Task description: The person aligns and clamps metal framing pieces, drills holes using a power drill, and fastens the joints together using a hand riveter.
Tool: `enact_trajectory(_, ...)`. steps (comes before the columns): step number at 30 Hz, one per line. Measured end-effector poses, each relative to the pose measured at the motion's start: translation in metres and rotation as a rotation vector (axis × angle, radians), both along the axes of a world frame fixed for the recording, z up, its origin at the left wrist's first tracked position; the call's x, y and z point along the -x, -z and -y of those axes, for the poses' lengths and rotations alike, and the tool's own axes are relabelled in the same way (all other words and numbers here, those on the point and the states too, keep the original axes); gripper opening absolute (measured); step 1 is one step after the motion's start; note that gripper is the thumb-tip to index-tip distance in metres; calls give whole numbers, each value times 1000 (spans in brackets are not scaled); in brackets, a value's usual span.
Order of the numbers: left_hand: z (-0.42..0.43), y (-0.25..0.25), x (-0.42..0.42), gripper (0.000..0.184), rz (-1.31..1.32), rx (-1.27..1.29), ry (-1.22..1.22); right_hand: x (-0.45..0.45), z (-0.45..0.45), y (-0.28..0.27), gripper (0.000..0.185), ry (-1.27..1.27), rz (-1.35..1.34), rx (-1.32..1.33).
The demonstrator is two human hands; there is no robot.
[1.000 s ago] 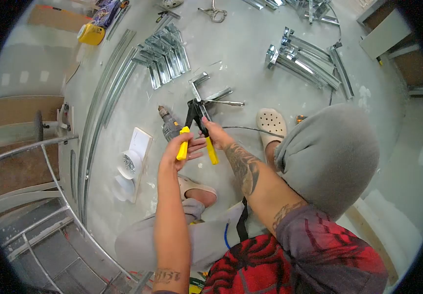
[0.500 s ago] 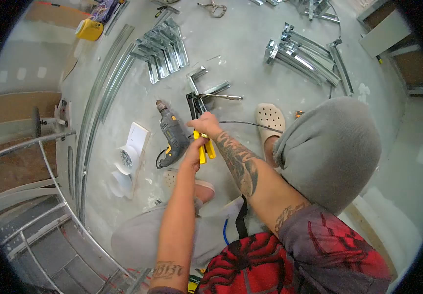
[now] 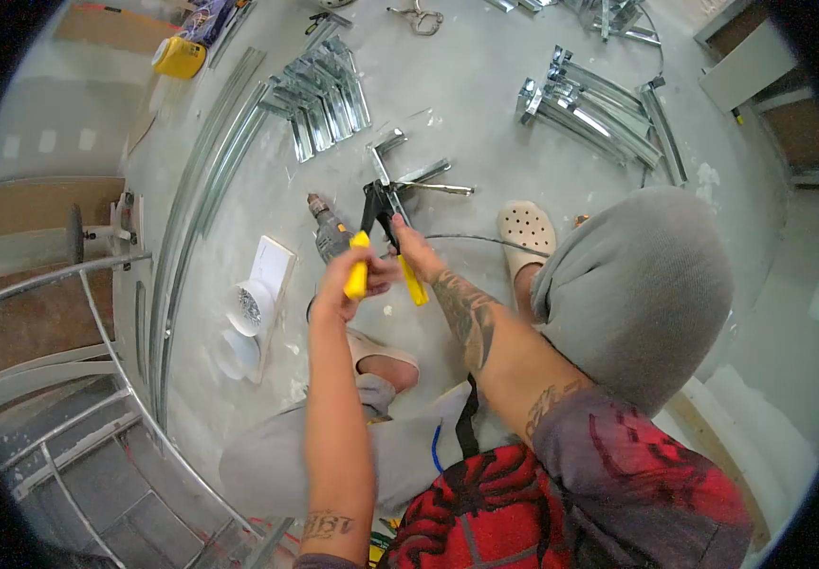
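A two-handled hand tool (image 3: 369, 204) is held above the floor (image 3: 457, 90), between the two beige clogs (image 3: 526, 230), with its head at a bent metal piece (image 3: 380, 168). The left hand (image 3: 341, 283) is closed around the left yellow grip (image 3: 357, 267), although its fingertips are somewhat blurred. The right hand (image 3: 416, 250) is wrapped on the other arm of the tool, just above the right yellow grip (image 3: 415, 284), with the thumb laid along it; how its fingers are placed underneath cannot be told. The two grips stand apart from each other.

For good work, it seems, the head should be seated squarely on the metal before the grips are pressed together — an inclined bite could bend the thin edge. The pressure is best shared equally by both hands, and a shiny metal lever (image 3: 447, 190), close to the head on its right, should not be knocked. Whether the metal is gripped firmly cannot be judged.

The floor is grey and smooth, with whitish marks. A drill (image 3: 331, 237) lies beside the left hand, partly covered by it, and a white container (image 3: 264, 293) with small metal parts is placed nearby. Stacked metal channels (image 3: 324, 100) are seen ahead, more metal pieces (image 3: 599, 114) at the right, long metal strips (image 3: 215, 166) at the left. A tubular frame (image 3: 131, 392) is seen at the far left — behind it, a wall (image 3: 58, 114) is marked by pale patches.
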State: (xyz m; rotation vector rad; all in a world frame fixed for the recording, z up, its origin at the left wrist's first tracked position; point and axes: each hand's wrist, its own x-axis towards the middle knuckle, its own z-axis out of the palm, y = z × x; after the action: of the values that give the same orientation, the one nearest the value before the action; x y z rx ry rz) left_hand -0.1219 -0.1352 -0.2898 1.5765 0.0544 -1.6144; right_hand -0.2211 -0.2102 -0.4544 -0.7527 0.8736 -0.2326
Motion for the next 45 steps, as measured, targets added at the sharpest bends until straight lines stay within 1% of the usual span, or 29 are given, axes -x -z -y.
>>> enact_trajectory(1, 9, -24, 3, 39, -3, 15, 72, -3, 2, 2, 79, -23, 18, -154)
enact_trajectory(2, 6, -23, 11, 39, -1, 18, 64, -7, -2, 0, 79, -31, 20, -151)
enact_trajectory(4, 0, -1, 29, 48, 206, -257, 196, -14, -1, -5, 87, 100, -17, -198)
enact_trajectory(6, -14, 28, 42, 52, -59, -132, 16, 1, 10, -50, 93, 118, 72, -240)
enact_trajectory(8, -18, 41, 47, 47, 13, -108, 42, 11, 13, -62, 93, 53, 29, -212)
enact_trajectory(9, -24, 50, 46, 47, 5, -117, 35, 7, 16, -54, 91, 35, 90, -544)
enact_trajectory(10, -27, 58, 46, 44, 60, -154, 41, 3, 20, -60, 91, 29, 80, -550)
enact_trajectory(12, -23, 63, 47, 40, 116, -181, 53, -6, 36, -79, 86, -484, -402, 260)
enact_trajectory(13, -20, 57, 52, 39, 127, -170, 7, -4, 40, -90, 79, -528, -428, 359)
enact_trajectory(14, -14, 51, 57, 38, 138, -157, -38, -3, 39, -96, 79, -524, -429, 357)
enact_trajectory(16, -18, 66, 66, 36, 162, -83, -143, -3, 27, -94, 69, -339, -522, 404)
enact_trajectory(18, -17, 80, 69, 34, 469, -172, -115, -7, 24, -89, 66, -283, -551, 442)
enact_trajectory(19, -16, 81, 73, 27, 497, -119, -143, -6, 22, -86, 63, -227, -584, 476)
enact_trajectory(23, -17, 87, 71, 25, 519, 0, -113, -7, 21, -83, 63, -223, -557, 460)
enact_trajectory(25, -12, 83, 71, 24, 552, -12, -140, -10, 13, -64, 58, -151, -563, 651)
enact_trajectory(26, -11, 81, 69, 24, 557, -5, -138, -13, 12, -50, 58, -145, -560, 657)
enact_trajectory(27, -13, 84, 64, 24, 510, -23, -79, -17, 8, -23, 56, -1, -325, 361)
enact_trajectory(28, -13, 81, 60, 24, 462, -42, -19, -15, 11, -27, 57, 137, -86, 64)
enact_trajectory(29, -12, 79, 51, 24, 465, -38, -16, -7, 10, -30, 61, 119, -8, -95)
enact_trajectory(31, -2, 51, 33, 27, 584, -270, 357, -10, 7, -13, 60, 120, -8, -62)
enact_trajectory(32, 7, 16, 27, 38, 255, -219, 295, -10, 3, -5, 58, 116, -11, -34)
enact_trajectory(34, 11, -7, 3, 50, 33, -48, -14, 5, 3, -21, 53, 74, 58, -81)
enact_trajectory(35, 9, -8, 5, 50, 36, -46, -17, 2, 2, -22, 52, 109, 94, -136)
enact_trajectory(37, 7, -4, 14, 57, 166, -293, 134, -8, 9, -18, 51, 143, 145, -172)
enact_trajectory(40, 1, 22, 42, 50, -67, -164, 16, -15, 6, -9, 52, 165, 79, -258)
enact_trajectory(41, 1, 24, 50, 45, 59, -146, 22, -9, 8, -12, 62, 164, 96, -321)
enact_trajectory(42, 0, 32, 51, 45, 51, -152, 19, -10, 11, -12, 62, 162, 87, -327)
enact_trajectory(44, -7, 52, 53, 40, 65, -80, -43, -18, 19, -10, 78, -58, 54, -224)
enact_trajectory(45, -5, 48, 56, 38, 74, -88, -66, -13, 30, -55, 86, -246, -308, -33)
